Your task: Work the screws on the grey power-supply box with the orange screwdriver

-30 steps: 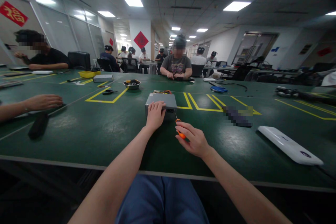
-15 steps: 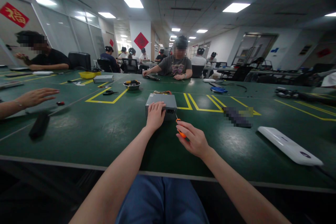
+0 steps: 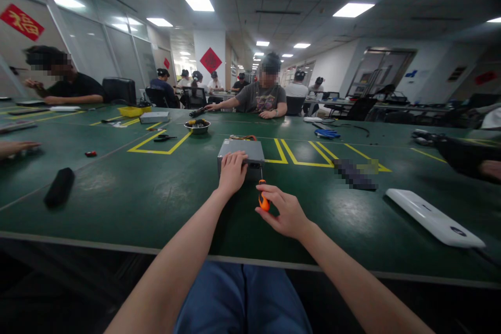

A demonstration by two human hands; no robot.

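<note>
A grey metal computer power supply (image 3: 240, 147) sits on the green table in front of me, its socket side toward me and coloured wires behind it. My left hand (image 3: 233, 169) grips its near left part, fingers over the top and thumb against the front face. In my right hand (image 3: 287, 207) is a screwdriver (image 3: 263, 201) with an orange and black handle, held between thumb and fingers. Its thin shaft points up to the lower right of the front face; whether the tip sits in a screw is too small to tell.
On the right lie a white power bank (image 3: 434, 217) with a cable and a blurred dark object (image 3: 354, 175). A black block (image 3: 59, 188) lies left. Farther back stand a bowl of tools (image 3: 197, 130) and a yellow tray (image 3: 134, 111). A co-worker (image 3: 266, 94) sits opposite.
My right hand has shifted slightly left and the screwdriver now stands more upright. A neighbour's hand at left has drawn back. The person opposite has moved a dark object leftward. An arm has appeared at right.
</note>
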